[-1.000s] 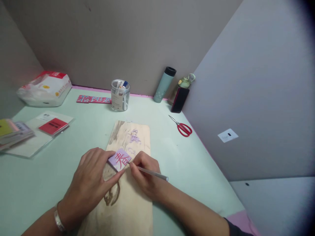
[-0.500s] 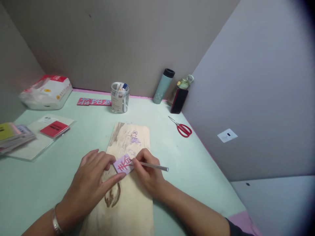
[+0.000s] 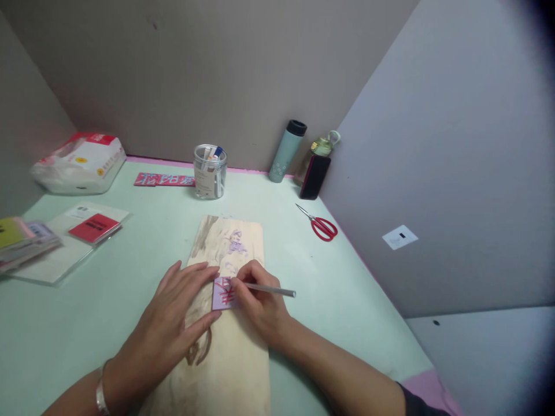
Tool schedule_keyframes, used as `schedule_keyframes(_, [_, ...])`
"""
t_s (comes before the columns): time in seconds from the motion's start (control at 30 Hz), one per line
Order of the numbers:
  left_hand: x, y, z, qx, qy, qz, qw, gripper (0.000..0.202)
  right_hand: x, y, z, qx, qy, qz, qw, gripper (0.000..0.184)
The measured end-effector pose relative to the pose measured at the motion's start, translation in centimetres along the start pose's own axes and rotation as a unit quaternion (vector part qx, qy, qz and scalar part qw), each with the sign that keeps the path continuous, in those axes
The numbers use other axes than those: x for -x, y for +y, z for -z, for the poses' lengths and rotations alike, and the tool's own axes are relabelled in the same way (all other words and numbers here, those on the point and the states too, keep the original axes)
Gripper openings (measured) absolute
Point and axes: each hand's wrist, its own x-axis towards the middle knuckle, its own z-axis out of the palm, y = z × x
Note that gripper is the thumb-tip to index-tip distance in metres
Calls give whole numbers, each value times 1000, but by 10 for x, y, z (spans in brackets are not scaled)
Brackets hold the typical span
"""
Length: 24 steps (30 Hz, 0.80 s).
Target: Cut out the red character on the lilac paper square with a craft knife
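Note:
On the wooden board (image 3: 247,358) lies a small lilac carving block (image 3: 220,304) with a red-lined character on its face. My left hand (image 3: 173,315) steadies its left edge, index finger at the upper corner and thumb at the lower one. My right hand (image 3: 260,297) pinches a slim silver pen-shaped carving knife (image 3: 277,290) over the block's right side; fingers hide the tip and part of the block. Lilac shavings (image 3: 236,245) are scattered on the board above the hands. A dark brown mark (image 3: 202,349) shows beside my left thumb.
Behind the board stands a clear jar (image 3: 210,179) of pens, beside red tiles (image 3: 173,179) with pale characters. Red-handled scissors (image 3: 323,228), a phone (image 3: 315,178) and a tumbler (image 3: 288,151) are at right. Packets (image 3: 94,227) and a tissue pack (image 3: 82,164) lie left.
The lilac block has turned and now lies squarer on the board, shifted slightly right. My left fingers have straightened and moved along its edge. My right hand with the knife has barely moved.

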Motion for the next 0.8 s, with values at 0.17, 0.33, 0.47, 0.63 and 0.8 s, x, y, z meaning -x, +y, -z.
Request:
schedule_keyframes(0.17, [5,1,-3,8,-19,18,1000,59,2,0,0,-5,-11,1,1000,20])
schedule_keyframes(0.33, [3,-1,-2,15,-38,10,999,63,3,0,0,-12,-33,0,999,19])
schedule_keyframes(0.47, [1,-3,1,21,-51,0,998,63,4,-1,1,-39,-21,-21,999,20])
schedule_keyframes(0.63, [0,0,3,15,-62,11,998,57,4,-1,0,-47,-12,-13,999,22])
schedule_keyframes(0.8, [0,-3,5,24,-60,16,998,52,3,-6,2,-60,0,-32,998,23])
